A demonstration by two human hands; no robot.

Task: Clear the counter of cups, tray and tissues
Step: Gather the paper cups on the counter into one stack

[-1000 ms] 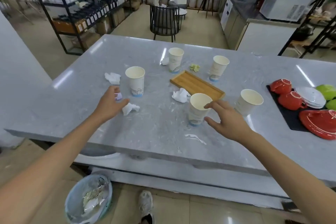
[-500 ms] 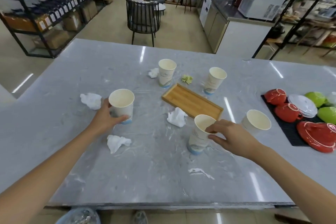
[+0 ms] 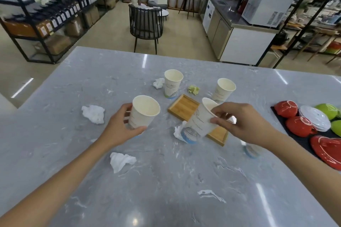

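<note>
My left hand [image 3: 120,131] grips a white paper cup [image 3: 143,112] by its side, upright, left of centre. My right hand [image 3: 239,125] pinches a second paper cup [image 3: 198,121] at the rim; that cup hangs tilted above the wooden tray [image 3: 184,106]. Two more cups stand farther back, one [image 3: 172,84] behind the tray and one [image 3: 224,89] to its right. A fifth cup [image 3: 251,150] is mostly hidden under my right wrist. White crumpled tissues lie at the left [image 3: 94,113], near front [image 3: 120,160], back [image 3: 158,83] and under the tilted cup [image 3: 178,131]. A green wad [image 3: 192,89] lies behind the tray.
The grey marble counter [image 3: 166,190] stretches wide in front of me. Red and green crockery [image 3: 302,127] and white saucers [image 3: 313,118] sit on a black mat at the right edge. Beyond the counter stand a dark chair [image 3: 145,26] and shelving.
Both hands have lifted their cups off the counter. The right cup now tilts above the tray, and the view has moved closer over the counter.
</note>
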